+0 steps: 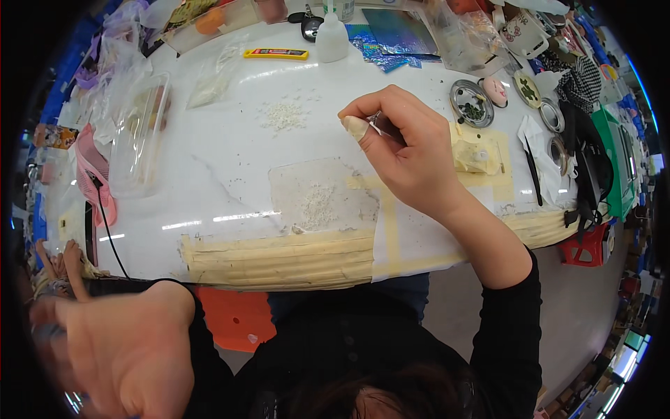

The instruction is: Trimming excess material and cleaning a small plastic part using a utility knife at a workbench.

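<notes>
My right hand [412,146] is raised over the middle of the white table [209,133], thumb and forefinger pinched together. A small whitish bit shows behind the thumb, but what the fingers hold is too small to make out. The thumb tip has a pale covering. At the lower left, off the table edge, my left hand [129,349] is held palm up, blurred, its fingers stretched out and holding nothing visible. A pile of tiny white beads [285,116] lies left of my right hand. More white beads [319,206] are scattered on a clear sheet [286,180] nearer me.
A clear plastic box [143,140] and pink mesh cloth [91,167] lie left. Behind are a yellow cutter [276,54], a white squeeze bottle [331,38] and blue shiny packets [398,35]. Round tins [472,103] and black tweezers [534,171] sit right. Another person's hand [72,258] shows far left.
</notes>
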Available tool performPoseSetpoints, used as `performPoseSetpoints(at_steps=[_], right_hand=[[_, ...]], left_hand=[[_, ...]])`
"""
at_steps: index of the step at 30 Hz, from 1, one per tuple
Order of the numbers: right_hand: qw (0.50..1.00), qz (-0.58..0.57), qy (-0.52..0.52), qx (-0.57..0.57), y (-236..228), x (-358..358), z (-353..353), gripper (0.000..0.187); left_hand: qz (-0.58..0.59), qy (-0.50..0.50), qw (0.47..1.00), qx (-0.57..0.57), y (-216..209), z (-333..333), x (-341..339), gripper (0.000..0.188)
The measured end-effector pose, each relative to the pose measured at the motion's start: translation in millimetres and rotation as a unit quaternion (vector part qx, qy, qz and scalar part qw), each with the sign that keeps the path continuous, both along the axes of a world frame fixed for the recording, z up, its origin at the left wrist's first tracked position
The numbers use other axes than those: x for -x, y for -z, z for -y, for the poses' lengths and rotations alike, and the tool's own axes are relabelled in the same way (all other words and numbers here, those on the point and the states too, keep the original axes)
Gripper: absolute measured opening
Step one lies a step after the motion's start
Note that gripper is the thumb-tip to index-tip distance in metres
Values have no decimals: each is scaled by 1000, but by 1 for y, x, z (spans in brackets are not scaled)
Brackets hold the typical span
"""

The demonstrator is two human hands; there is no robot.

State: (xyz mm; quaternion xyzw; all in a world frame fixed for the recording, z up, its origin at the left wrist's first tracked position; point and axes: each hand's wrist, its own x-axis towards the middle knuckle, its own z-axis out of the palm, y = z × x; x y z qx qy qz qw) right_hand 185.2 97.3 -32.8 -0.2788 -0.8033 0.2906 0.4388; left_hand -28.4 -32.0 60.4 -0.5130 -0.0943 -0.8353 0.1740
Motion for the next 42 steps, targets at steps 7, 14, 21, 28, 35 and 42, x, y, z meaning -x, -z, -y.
performPoseSetpoints(at_steps=[7,14,21,28,35,42], right_hand=[[999,-1,36,3,-10,-2,7,12],[995,17,28,-95,-1,4,9,20],[988,29,38,-149,3,9,9,26],[985,53,21,-165,8,14,11,34],[997,68,-43,-15,4,11,21,50],[992,55,-95,60,0,3,19,51]], left_hand=[[-174,142,756,615,103,-63,-20,21],[-22,342,695,632,112,-54,-41,28],[57,409,643,645,114,-51,-40,31],[57,418,652,630,122,-48,-33,29],[-2,343,672,656,116,-56,-19,24],[-65,291,703,645,121,-57,-14,15]])
